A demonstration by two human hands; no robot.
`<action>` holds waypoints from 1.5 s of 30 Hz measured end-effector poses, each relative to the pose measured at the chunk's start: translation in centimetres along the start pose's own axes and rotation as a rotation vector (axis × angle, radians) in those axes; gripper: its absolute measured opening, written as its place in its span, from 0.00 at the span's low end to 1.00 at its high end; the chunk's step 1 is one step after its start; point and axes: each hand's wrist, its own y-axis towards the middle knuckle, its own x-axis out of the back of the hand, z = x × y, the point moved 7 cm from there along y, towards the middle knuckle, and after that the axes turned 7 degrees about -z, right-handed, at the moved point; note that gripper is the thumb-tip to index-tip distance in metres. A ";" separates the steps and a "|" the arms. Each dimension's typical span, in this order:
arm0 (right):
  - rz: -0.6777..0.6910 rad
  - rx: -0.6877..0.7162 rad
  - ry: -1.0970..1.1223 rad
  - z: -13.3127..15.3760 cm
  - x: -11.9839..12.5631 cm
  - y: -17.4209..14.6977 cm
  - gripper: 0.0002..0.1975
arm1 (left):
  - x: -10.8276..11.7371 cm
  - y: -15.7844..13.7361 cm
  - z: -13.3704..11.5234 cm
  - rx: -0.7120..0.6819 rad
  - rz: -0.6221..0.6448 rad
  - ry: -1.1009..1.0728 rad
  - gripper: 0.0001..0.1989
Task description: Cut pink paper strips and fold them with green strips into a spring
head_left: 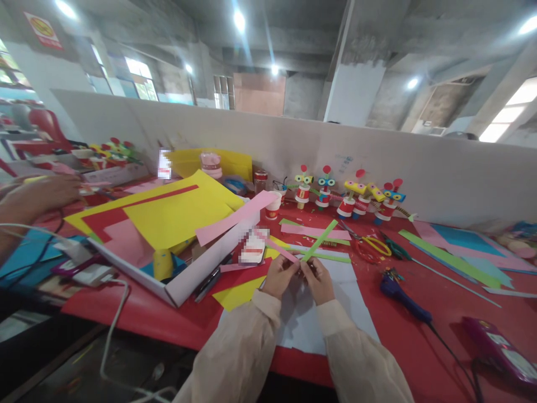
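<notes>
My left hand and my right hand meet fingertip to fingertip above white paper. Pinched in the left fingers is the end of a pink paper strip, which slants up and left. From the right fingers a green paper strip rises up and right. The two strips come together at the fingertips; whether they are joined there is hidden. Past the hands lie more pink and green strips, among them a wide pink one.
A white cardboard tray holds coloured sheets at left. Scissors, a blue corded glue gun and a purple device lie right. Paper-cup figures line the partition. Another person's hand works at far left.
</notes>
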 end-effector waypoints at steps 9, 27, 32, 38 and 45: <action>0.003 0.033 0.071 0.2 0.2 0.2 0.13 | -0.3 -0.2 0.2 0.040 0.033 -0.063 0.19; 0.002 -0.024 0.131 -0.3 0.3 -0.1 0.13 | -0.1 0.1 -0.2 -0.142 0.098 0.355 0.13; -0.009 -0.002 0.092 -0.1 0.5 0.0 0.15 | 0.0 -0.2 -0.8 -0.170 0.062 0.412 0.14; -0.092 -0.005 0.059 -0.6 1.3 0.1 0.16 | -0.6 -0.3 -0.9 -0.168 0.112 0.425 0.15; -0.098 -0.067 0.150 -1.1 1.3 0.4 0.15 | -1.0 -0.5 -1.0 -0.122 0.147 0.384 0.12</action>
